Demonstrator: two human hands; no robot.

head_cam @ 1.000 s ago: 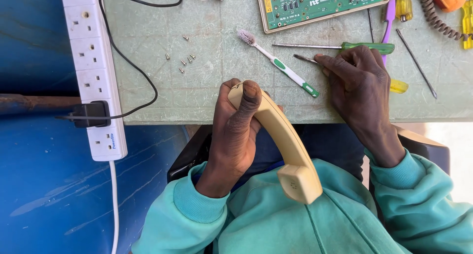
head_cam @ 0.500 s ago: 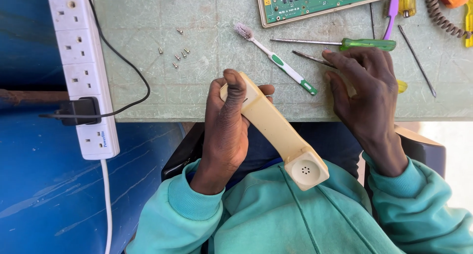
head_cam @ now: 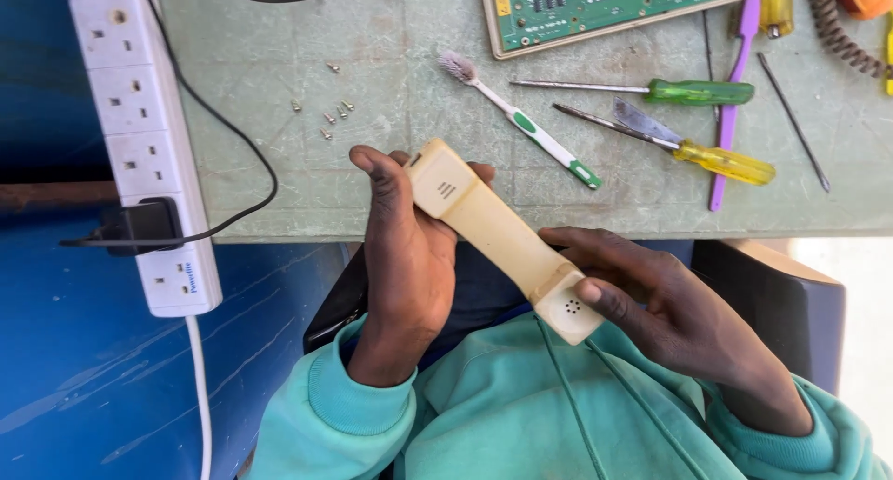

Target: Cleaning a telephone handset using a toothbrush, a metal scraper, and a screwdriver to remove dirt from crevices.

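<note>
- Holding a cream telephone handset (head_cam: 498, 238) slantwise above the lap, just off the near edge of the tabletop (head_cam: 279, 178); both hands share the load, which seems to steady it for close inspection.
- Left hand (head_cam: 405, 266): grip closed around the upper, slotted end, fingers curled behind and thumb along the side, so that end is braced from beneath.
- Right hand (head_cam: 670, 303): grip partly closed on the lower end, thumb pressed beside the small holes there, fingers wrapped under it.
- Beyond the left grip, loose small screws (head_cam: 330, 108) lie scattered on the tabletop, apart from the handset.
- Beyond the handset's upper end lies a toothbrush (head_cam: 521, 122) with worn bristles, angled away from the grip.
- Farther out, past the right grip: a green-handled screwdriver (head_cam: 693, 91), a yellow-handled screwdriver (head_cam: 721, 159) and a purple tool (head_cam: 735, 99), laid near one another within easy reach.
- At the far edge sits a green circuit board (head_cam: 605, 1).
- Outward of the left grip, a white power strip (head_cam: 139, 136) carries a black plug (head_cam: 139, 224).
</note>
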